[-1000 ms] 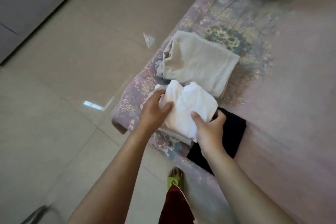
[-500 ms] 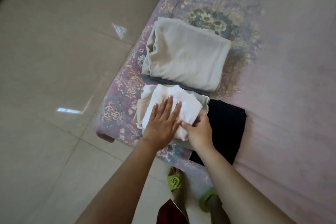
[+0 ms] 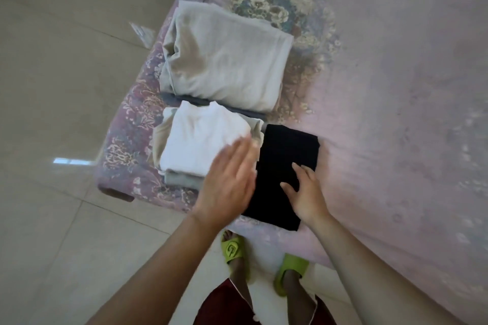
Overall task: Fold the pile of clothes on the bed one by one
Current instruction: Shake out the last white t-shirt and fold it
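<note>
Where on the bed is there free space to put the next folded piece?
The pink bedspread right of the black garment is bare. The bed's left edge is crowded: grey stack, white stack, then black garment, almost touching.

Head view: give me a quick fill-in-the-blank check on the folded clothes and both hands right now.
1. The right hand rests on the folded ____ garment.
2. The white folded garment lies on top of a ____ one.
3. The left hand has its fingers ____.
4. The person's slippers are ____.

Missing: black; grey; straight; green
</note>
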The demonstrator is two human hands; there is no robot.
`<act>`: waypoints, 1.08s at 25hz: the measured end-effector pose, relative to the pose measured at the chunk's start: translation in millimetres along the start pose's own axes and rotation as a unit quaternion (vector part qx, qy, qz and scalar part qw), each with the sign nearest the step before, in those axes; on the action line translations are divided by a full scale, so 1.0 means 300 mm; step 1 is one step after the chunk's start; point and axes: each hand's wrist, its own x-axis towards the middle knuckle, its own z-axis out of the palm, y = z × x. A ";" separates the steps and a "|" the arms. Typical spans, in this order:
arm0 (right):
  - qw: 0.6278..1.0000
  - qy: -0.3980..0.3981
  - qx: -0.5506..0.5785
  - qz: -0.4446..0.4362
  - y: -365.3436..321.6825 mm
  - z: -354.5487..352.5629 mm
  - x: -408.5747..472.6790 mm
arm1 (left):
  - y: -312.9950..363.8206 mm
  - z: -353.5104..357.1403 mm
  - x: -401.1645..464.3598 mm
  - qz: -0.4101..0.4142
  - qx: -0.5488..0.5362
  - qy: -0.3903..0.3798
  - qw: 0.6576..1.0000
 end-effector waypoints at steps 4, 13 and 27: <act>0.997 -0.047 -0.020 0.063 0.097 -0.026 0.055 | 0.188 0.194 -0.144 -0.190 -0.057 -0.148 0.969; 0.949 0.069 0.279 0.131 0.188 0.053 0.136 | 0.226 0.508 -0.161 -0.491 -0.238 -0.100 0.832; 0.846 -0.341 0.367 0.180 0.311 -0.332 0.154 | 0.372 0.513 -0.026 -0.595 -0.634 -0.124 0.479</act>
